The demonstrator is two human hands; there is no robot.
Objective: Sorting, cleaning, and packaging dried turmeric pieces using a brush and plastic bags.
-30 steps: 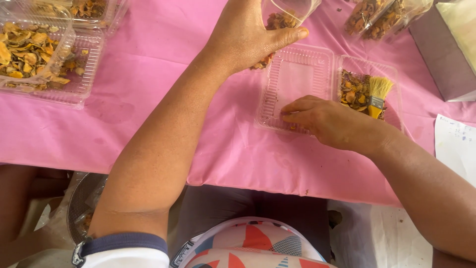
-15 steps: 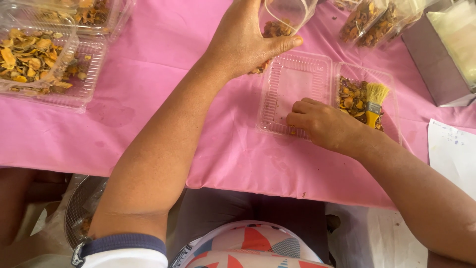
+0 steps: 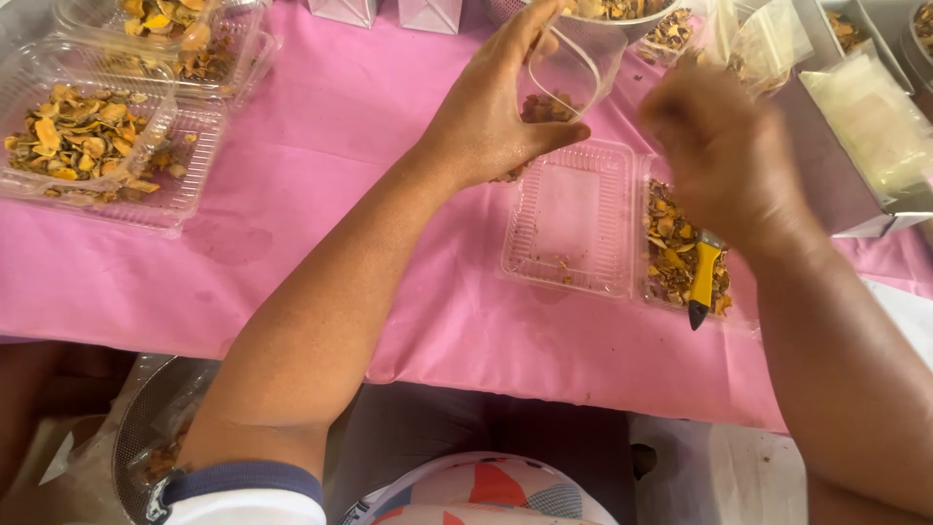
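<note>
Right hand (image 3: pixel 724 146) (blurred) now off tray (image 3: pixel 569 219)

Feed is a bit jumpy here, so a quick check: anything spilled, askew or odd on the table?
Nothing serious. A few dried brown crumbs lie loose in the nearly empty clear plastic clamshell tray. A yellow-handled brush rests on the dried pieces in the neighbouring tray half, its dark tip overhanging the near rim. The right hand is motion-blurred.

1. Open pink cloth (image 3: pixel 340 156) lies clear between the left trays (image 3: pixel 107 146) and the open clamshell box (image 3: pixel 573 219).
2. Bags (image 3: pixel 758 39) and a grey box (image 3: pixel 855 185) crowd the far right.
3. A yellow-handled brush (image 3: pixel 702 277) lies in the box's right half.
</note>
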